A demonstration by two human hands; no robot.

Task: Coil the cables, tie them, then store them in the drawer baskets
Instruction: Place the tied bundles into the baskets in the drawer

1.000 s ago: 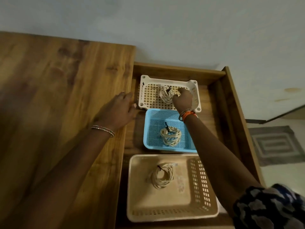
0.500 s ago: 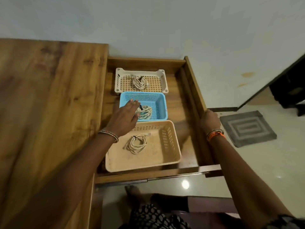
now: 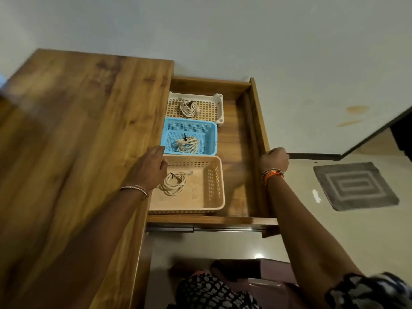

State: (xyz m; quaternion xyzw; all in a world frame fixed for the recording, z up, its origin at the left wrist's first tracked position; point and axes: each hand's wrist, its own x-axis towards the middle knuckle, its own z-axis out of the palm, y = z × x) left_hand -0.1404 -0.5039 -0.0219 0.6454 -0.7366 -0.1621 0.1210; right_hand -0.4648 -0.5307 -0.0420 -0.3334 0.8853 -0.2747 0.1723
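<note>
Three coils are already in the baskets, as far as I can see: one coil (image 3: 189, 108) lies in the white basket (image 3: 219, 108) at the back, one coil (image 3: 187, 144) in the blue basket (image 3: 213, 139) in the middle, and one coil (image 3: 173, 183) in the beige basket (image 3: 214, 186) at the front. Each coil has a small dark tie on it, so I judge the coiling and tying finished for these three.

All baskets stand in a row inside the open drawer (image 3: 236, 152), touching each other.

My left hand (image 3: 150, 168) reaches over the left rim of the beige basket, near the corner of the blue one. Its fingers look loosely bent and I see nothing held in them; the picture is a little blurred there. My right hand (image 3: 274, 159) has its fingers curled over the right side wall of the drawer.

I see no loose cable on the tabletop (image 3: 84, 141). I think only closing the drawer is left, if the task wants that.
</note>
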